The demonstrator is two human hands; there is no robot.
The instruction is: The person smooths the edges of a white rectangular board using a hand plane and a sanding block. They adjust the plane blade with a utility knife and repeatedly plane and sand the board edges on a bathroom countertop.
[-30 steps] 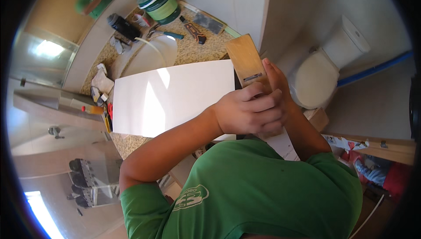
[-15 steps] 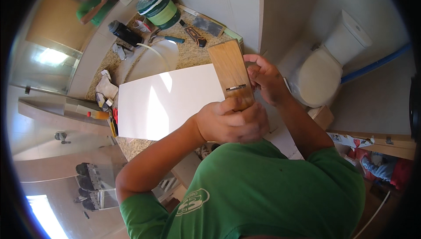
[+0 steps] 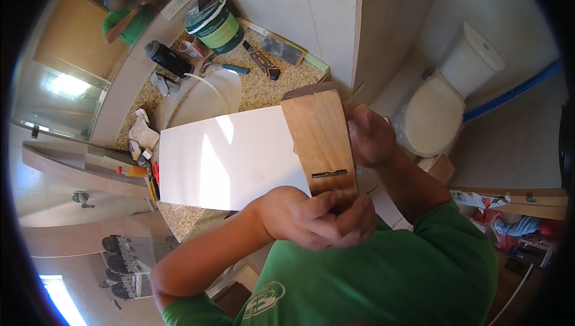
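Observation:
A wooden hand plane (image 3: 317,131) is held up in front of me, its flat sole turned toward me and the narrow blade slot (image 3: 329,174) near its lower end. My left hand (image 3: 317,217) is closed around that lower end. My right hand (image 3: 372,135) grips the plane's right side, with its fingers partly hidden behind the wood. Beyond the plane lies a white panel (image 3: 185,167) on the speckled stone counter, with sunlight patches on it.
Past the panel are a sink (image 3: 197,95), a hammer (image 3: 230,68), a utility knife (image 3: 262,61), a black bottle (image 3: 166,58) and a green bucket (image 3: 215,26). An orange-filled bottle (image 3: 132,171) lies at the left. A toilet (image 3: 434,107) stands at the right.
The plane has come down and closer to me, showing more of its far end. Both hands have moved lower with it, and my right hand has closed further around its side.

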